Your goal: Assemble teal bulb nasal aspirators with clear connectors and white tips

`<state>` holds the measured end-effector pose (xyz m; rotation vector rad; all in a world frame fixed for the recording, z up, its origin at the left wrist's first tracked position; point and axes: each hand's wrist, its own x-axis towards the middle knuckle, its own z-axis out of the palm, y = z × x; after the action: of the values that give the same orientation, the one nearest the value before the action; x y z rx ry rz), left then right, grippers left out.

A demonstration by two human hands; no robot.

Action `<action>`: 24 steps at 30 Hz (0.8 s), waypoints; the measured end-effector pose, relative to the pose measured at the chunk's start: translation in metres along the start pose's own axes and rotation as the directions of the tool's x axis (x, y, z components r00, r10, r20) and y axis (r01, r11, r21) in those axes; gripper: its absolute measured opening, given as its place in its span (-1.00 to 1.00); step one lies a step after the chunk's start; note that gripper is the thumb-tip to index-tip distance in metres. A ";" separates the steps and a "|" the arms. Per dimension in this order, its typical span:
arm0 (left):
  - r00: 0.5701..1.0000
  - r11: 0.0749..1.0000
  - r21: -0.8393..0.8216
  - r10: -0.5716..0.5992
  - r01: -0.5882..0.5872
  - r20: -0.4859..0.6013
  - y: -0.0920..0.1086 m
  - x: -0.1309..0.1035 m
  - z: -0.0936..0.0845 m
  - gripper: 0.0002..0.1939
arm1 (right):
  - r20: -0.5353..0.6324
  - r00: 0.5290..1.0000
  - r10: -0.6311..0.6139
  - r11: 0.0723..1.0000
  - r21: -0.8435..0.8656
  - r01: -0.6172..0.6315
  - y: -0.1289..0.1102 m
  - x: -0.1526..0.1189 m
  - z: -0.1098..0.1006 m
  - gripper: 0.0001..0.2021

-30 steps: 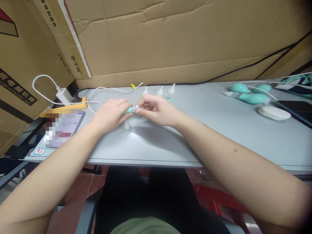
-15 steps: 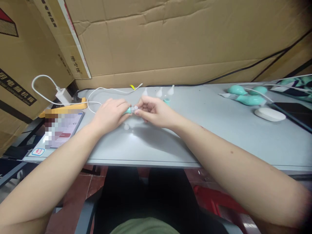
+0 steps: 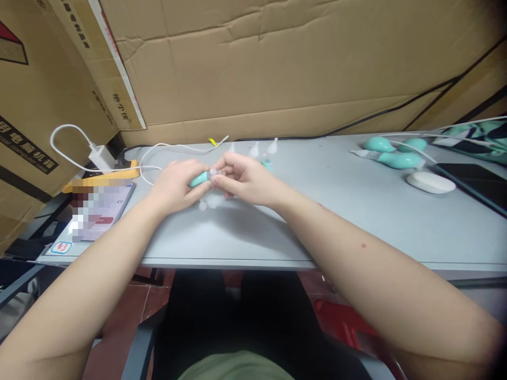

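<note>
My left hand is closed around a teal bulb, whose rounded body shows between thumb and fingers. At the bulb's right end is a small clear tip, pinched between the thumb and fingers of my right hand. Both hands are just above the grey table. Behind my right hand stand white translucent nozzles and a small teal piece. Another small whitish nozzle lies below my left fingers.
At the left are a phone, a yellow-orange object and a white charger with its cable. Several teal bulbs, a white oval case and a black device lie at the right. Cardboard stands behind.
More of the teal bulb shows in my left hand. My right hand has shifted slightly left along with the view, still pinching at the clear tip.
</note>
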<state>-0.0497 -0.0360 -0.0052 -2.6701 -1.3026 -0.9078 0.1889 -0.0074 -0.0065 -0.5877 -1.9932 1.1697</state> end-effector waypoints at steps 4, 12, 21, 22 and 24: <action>0.989 0.985 -0.110 -0.140 0.134 -0.049 -0.002 0.000 -0.003 -0.57 | -0.105 0.992 0.075 0.988 -0.125 -0.088 -0.004 -0.003 0.001 -0.65; 0.969 0.970 -0.099 -0.229 0.220 -0.093 -0.009 0.002 -0.004 -0.75 | 0.288 0.955 0.074 0.923 -0.382 0.044 -0.006 -0.007 0.014 -0.72; 0.980 0.965 -0.170 -0.195 0.200 0.045 -0.008 0.000 -0.002 -0.67 | 0.320 0.929 0.186 0.872 -0.490 -0.006 -0.014 -0.008 0.000 -0.87; 0.979 0.963 -0.176 -0.198 0.203 0.044 -0.008 0.000 -0.002 -0.66 | 0.307 0.924 0.230 0.869 -0.493 -0.052 -0.017 -0.009 -0.004 -0.84; 0.980 0.962 -0.186 -0.197 0.201 0.039 -0.008 -0.001 -0.001 -0.67 | 0.292 0.909 0.298 0.869 -0.477 -0.132 -0.023 -0.010 -0.010 -0.79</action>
<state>-0.0563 -0.0319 -0.0062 -2.7280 -1.5900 -1.0808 0.2031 -0.0197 0.0127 -0.9066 -2.6020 0.9952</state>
